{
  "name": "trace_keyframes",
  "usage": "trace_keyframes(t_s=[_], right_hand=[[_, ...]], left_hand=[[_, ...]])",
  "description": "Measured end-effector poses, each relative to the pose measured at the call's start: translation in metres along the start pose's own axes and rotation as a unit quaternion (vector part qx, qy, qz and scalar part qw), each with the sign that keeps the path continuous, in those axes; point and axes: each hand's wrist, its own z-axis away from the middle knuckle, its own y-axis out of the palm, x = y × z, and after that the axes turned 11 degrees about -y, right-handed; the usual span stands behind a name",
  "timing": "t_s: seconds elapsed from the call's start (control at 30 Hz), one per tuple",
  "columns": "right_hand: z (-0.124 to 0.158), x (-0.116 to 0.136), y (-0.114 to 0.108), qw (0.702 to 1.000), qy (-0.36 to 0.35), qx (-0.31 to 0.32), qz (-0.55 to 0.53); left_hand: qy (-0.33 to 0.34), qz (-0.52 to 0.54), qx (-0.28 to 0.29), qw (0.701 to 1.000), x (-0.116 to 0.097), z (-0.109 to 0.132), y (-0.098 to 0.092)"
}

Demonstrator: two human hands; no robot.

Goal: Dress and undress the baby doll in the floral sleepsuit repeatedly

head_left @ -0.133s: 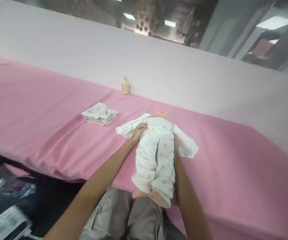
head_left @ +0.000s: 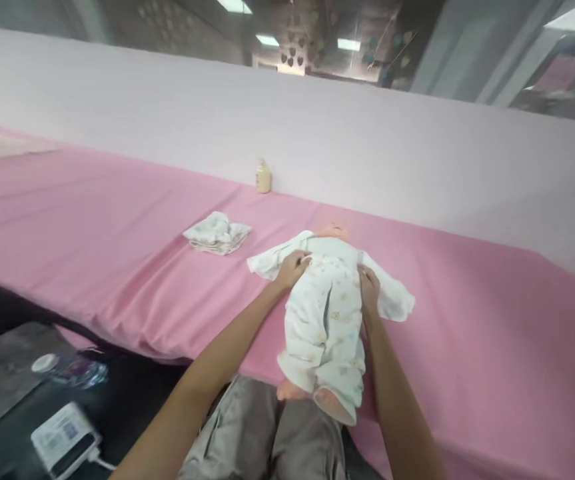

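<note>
A baby doll (head_left: 332, 231) lies on its back on a pink-covered table, its feet toward me over the near edge. It wears a white long-sleeved top (head_left: 390, 290) and loose white pants (head_left: 312, 320) with a small print. With bent fingers, my left hand (head_left: 293, 268) grips the pants' waistband on the left side. On the other side, my right hand (head_left: 369, 288) is closed at the waistband, its fingertips partly hidden against the cloth. The doll's sleeves spread out to both sides.
Left of the doll is a folded stack of white cloths (head_left: 217, 235). A cream pump bottle (head_left: 263, 177) stands by the wall. Down at the lower left are a plastic bottle (head_left: 72, 370) and a white device with a cable (head_left: 64, 437). The pink sheet (head_left: 117, 220) has folds.
The view has swung left, so everything appears farther right. More of my right hand shows beside the waistband. The doll lies as before.
</note>
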Motion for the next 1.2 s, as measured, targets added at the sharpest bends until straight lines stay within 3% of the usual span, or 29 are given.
trace_keyframes(t_s=[0.1, 0.17, 0.27, 0.37, 0.5, 0.57, 0.63, 0.73, 0.8, 0.87, 0.93, 1.0, 1.1, 1.13, 1.2], right_hand=[[-0.005, 0.003, -0.007, 0.998, 0.001, 0.043, 0.037], [-0.014, 0.003, -0.009, 0.993, -0.009, 0.061, 0.103], [-0.028, -0.001, -0.005, 0.983, 0.003, 0.046, 0.176], [-0.028, -0.007, 0.002, 0.982, 0.036, 0.017, 0.183], [-0.012, -0.008, 0.0, 0.986, 0.019, 0.027, 0.166], [-0.006, -0.007, -0.008, 0.981, 0.0, 0.053, 0.185], [-0.004, -0.009, -0.02, 0.959, -0.022, 0.08, 0.272], [-0.007, -0.016, -0.042, 0.902, -0.071, 0.081, 0.417], [-0.012, -0.022, -0.058, 0.877, -0.076, 0.052, 0.472], [-0.019, -0.027, -0.073, 0.861, -0.028, 0.057, 0.504], [-0.027, -0.03, -0.088, 0.864, 0.038, 0.097, 0.492], [-0.036, -0.031, -0.1, 0.885, 0.097, 0.129, 0.437], [-0.046, -0.029, -0.112, 0.909, 0.16, 0.14, 0.359], [-0.049, -0.027, -0.113, 0.911, 0.173, 0.141, 0.347], [-0.052, -0.022, -0.112, 0.912, 0.173, 0.137, 0.345]], left_hand=[[0.031, -0.156, 0.019, 0.987, -0.007, -0.009, -0.006], [0.03, -0.189, 0.026, 0.981, -0.01, -0.019, -0.005], [-0.025, -0.147, 0.004, 0.989, -0.006, -0.033, 0.001], [-0.09, -0.063, -0.019, 0.994, 0.004, -0.037, 0.008], [-0.118, -0.054, 0.01, 0.991, 0.012, -0.028, 0.004], [-0.11, -0.096, 0.034, 0.989, 0.01, -0.021, -0.003], [-0.062, -0.175, 0.03, 0.982, 0.006, -0.018, -0.015], [0.009, -0.317, -0.042, 0.947, 0.006, -0.02, -0.038], [-0.043, -0.373, -0.063, 0.925, 0.01, -0.027, -0.056], [-0.124, -0.374, -0.002, 0.919, 0.015, -0.036, -0.073], [-0.149, -0.35, 0.05, 0.923, 0.016, -0.046, -0.085], [-0.133, -0.321, 0.034, 0.937, 0.007, -0.055, -0.092], [-0.157, -0.189, 0.001, 0.969, -0.029, -0.059, -0.09], [-0.176, -0.113, 0.012, 0.978, -0.046, -0.055, -0.085], [-0.193, 0.026, 0.103, 0.975, -0.083, -0.037, -0.071]])
